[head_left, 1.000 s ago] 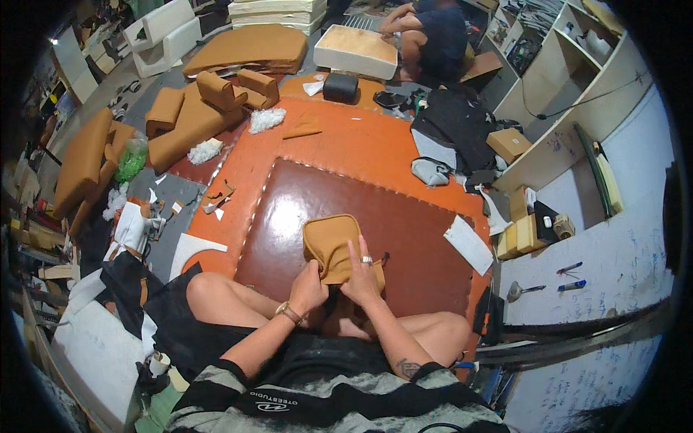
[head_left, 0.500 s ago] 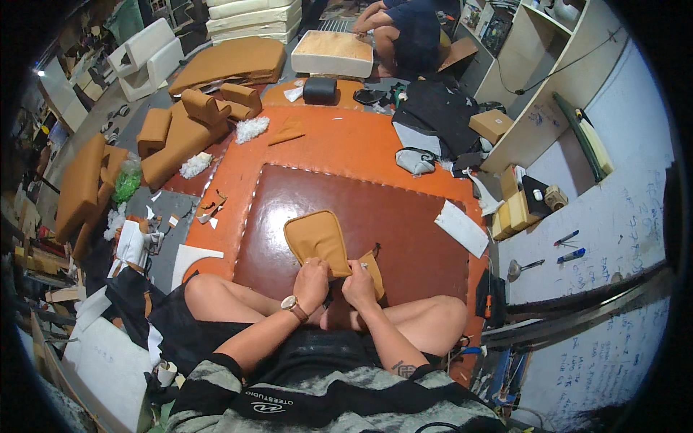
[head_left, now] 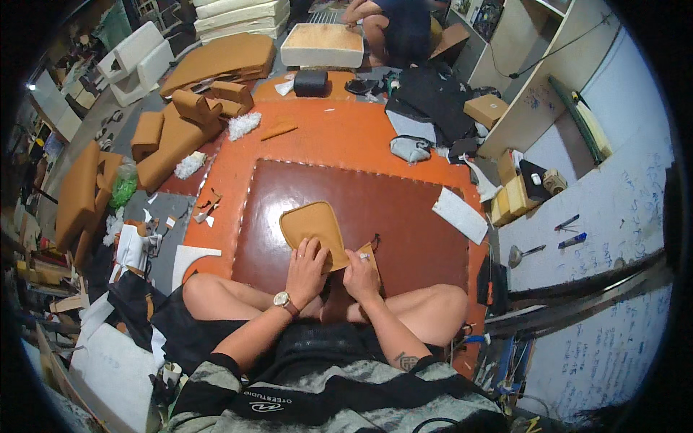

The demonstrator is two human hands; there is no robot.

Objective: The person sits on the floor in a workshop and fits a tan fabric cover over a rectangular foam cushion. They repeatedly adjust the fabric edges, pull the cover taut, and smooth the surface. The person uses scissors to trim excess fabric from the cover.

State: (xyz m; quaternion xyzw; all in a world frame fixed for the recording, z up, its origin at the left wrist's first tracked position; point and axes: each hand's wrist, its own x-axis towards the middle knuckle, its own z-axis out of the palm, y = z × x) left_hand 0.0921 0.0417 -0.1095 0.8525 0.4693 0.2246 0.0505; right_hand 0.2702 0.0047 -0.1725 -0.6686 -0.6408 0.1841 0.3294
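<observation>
Above my crossed legs is a tan leather-like cover (head_left: 312, 220) with rounded corners and a raised seam along its edge. My left hand (head_left: 308, 267) rests on its lower part, fingers stretched out over the surface; the thumb is hard to see. At the cover's lower right corner, my right hand (head_left: 359, 276) is closed, pinching the edge between thumb and fingers. A second, smaller tan piece (head_left: 371, 261) shows just behind the right hand, partly hidden by it. Some small dark bit sits at that piece's upper tip, too small to name.
A glossy brown sheet (head_left: 404, 216) lies over an orange one (head_left: 346, 130). Tan cushions (head_left: 173, 144) stand at the left, near white stuffing (head_left: 244, 125). A white strip (head_left: 460, 215) lies at right. Far off, a person (head_left: 404, 32) sits by a foam block (head_left: 323, 46).
My left hand has gone from a closed grip on the cover to outstretched fingers on it. The right hand keeps its pinch. The whole view has shifted slightly.
</observation>
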